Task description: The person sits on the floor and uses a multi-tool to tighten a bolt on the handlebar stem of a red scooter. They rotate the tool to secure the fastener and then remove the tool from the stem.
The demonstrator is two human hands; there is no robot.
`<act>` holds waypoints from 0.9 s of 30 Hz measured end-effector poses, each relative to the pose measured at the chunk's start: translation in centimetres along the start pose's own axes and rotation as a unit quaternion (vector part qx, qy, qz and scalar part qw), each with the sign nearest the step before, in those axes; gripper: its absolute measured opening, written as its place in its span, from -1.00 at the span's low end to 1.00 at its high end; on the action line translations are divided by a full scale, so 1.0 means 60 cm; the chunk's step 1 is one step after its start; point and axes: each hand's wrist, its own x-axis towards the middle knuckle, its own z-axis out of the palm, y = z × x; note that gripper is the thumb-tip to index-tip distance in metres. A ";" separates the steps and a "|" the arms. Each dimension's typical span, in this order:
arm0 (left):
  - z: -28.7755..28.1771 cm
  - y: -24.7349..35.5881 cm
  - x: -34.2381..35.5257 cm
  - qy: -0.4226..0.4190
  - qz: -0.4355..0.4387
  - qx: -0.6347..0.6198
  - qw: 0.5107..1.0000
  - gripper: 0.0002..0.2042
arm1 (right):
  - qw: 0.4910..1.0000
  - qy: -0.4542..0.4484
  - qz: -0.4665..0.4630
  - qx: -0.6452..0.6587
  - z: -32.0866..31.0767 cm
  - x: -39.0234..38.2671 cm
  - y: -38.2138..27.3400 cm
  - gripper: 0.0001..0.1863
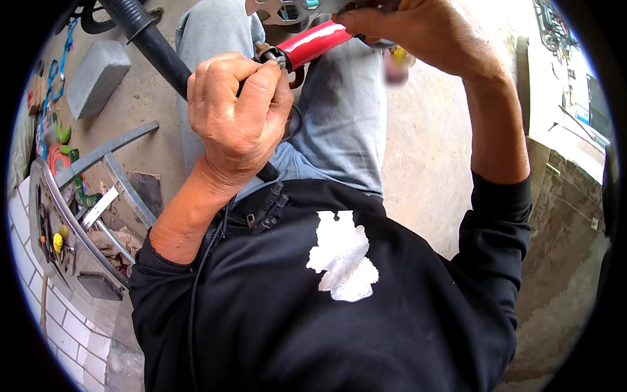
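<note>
A glossy red tube (319, 43) lies slanted above my knees. My left hand (238, 114) is closed at its lower left end, thumb and fingers pinched around a small metal bolt fitting (270, 56). My right hand (424, 40) reaches in from the right, its thumb lying along the tube's upper end and its other fingers mostly hidden. Beside that thumb, a silvery plate with cut-out holes (282, 9) is cropped by the top edge. A thick black tube (151, 51) slants down behind my left hand. A thin black cable (193, 307) hangs over my dark top.
At left, a grey block (98, 77) stands on the concrete floor. Nearer lie a curved metal frame (108, 151) and a tray (46, 225) holding tools. A blue rope (64, 59) trails at far left. On the right runs a low concrete wall (555, 215).
</note>
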 end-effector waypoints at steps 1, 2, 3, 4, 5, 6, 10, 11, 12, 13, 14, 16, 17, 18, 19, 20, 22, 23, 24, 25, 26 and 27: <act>-0.001 -0.001 -0.002 -0.001 -0.003 0.003 1.000 -0.72 | 0.992 -0.017 -0.014 -0.122 -0.003 0.009 -0.011 -0.73; -0.002 -0.001 -0.004 -0.001 -0.005 0.005 1.000 -0.72 | 0.993 -0.034 0.045 -0.101 -0.013 0.014 -0.040 -0.76; -0.001 0.000 0.001 -0.004 -0.005 -0.009 1.000 -0.73 | 0.989 -0.042 0.116 -0.084 -0.023 0.012 -0.099 -0.80; -0.002 0.001 0.002 -0.007 -0.004 -0.011 1.000 -0.73 | 0.990 -0.036 0.083 -0.112 -0.016 0.011 -0.098 -0.84; -0.003 0.001 0.002 -0.010 -0.004 -0.014 1.000 -0.74 | 0.988 -0.028 0.051 -0.141 -0.010 0.010 -0.097 -0.89; -0.003 0.001 0.001 -0.012 -0.005 -0.014 1.000 -0.74 | 0.985 -0.020 0.020 -0.170 -0.002 0.010 -0.094 -0.94; -0.013 0.004 0.002 -0.038 -0.016 -0.020 0.999 -0.73 | 0.970 -0.110 -0.093 -0.195 -0.013 0.032 -0.105 -0.95; -0.017 0.006 0.002 -0.049 -0.019 -0.023 0.998 -0.72 | 0.959 -0.111 -0.110 -0.237 -0.010 0.036 -0.108 -0.96; -0.017 0.006 0.001 -0.052 -0.022 -0.021 0.998 -0.72 | 0.946 -0.112 -0.126 -0.278 -0.004 0.042 -0.112 -0.96; -0.017 0.006 0.000 -0.055 -0.024 -0.018 0.998 -0.72 | 0.942 -0.132 -0.058 -0.304 -0.006 0.053 -0.151 -0.96; -0.017 0.006 -0.001 -0.058 -0.027 -0.015 0.998 -0.72 | 0.947 -0.123 -0.052 -0.291 -0.003 0.057 -0.154 -0.97; -0.017 0.005 -0.001 -0.059 -0.024 -0.009 0.998 -0.72 | 0.953 -0.111 -0.054 -0.277 0.000 0.061 -0.156 -0.97; -0.017 0.005 -0.001 -0.059 -0.023 -0.006 0.998 -0.72 | 0.952 -0.113 -0.058 -0.277 0.001 0.062 -0.155 -0.97; -0.016 0.005 -0.001 -0.056 -0.021 -0.005 0.998 -0.72 | 0.951 -0.113 -0.064 -0.281 0.007 0.059 -0.154 -0.97; -0.015 0.005 -0.001 -0.054 -0.020 -0.004 0.998 -0.72 | 0.950 -0.113 -0.065 -0.283 0.004 0.060 -0.151 -0.97; -0.015 0.005 -0.001 -0.051 -0.018 -0.004 0.999 -0.71 | 0.949 -0.114 -0.067 -0.286 0.004 0.059 -0.151 -0.97; -0.012 0.003 0.000 -0.048 -0.014 -0.009 0.999 -0.71 | 0.947 -0.117 -0.066 -0.291 0.004 0.059 -0.151 -0.97; -0.011 0.003 0.000 -0.047 -0.011 -0.013 0.999 -0.71 | 0.946 -0.118 -0.067 -0.295 0.005 0.058 -0.151 -0.97; -0.014 0.002 -0.001 -0.048 -0.012 -0.005 0.999 -0.71 | 0.945 -0.124 -0.076 -0.293 0.006 0.063 -0.150 -0.97; -0.017 0.001 -0.002 -0.049 -0.013 0.002 0.999 -0.71 | 0.944 -0.131 -0.085 -0.289 0.008 0.067 -0.147 -0.97; -0.020 0.000 -0.004 -0.051 -0.015 0.012 0.999 -0.71 | 0.942 -0.137 -0.097 -0.291 0.012 0.070 -0.145 -0.97; -0.019 0.001 -0.002 -0.048 -0.013 0.006 0.999 -0.71 | 0.940 -0.136 -0.094 -0.298 0.012 0.068 -0.148 -0.97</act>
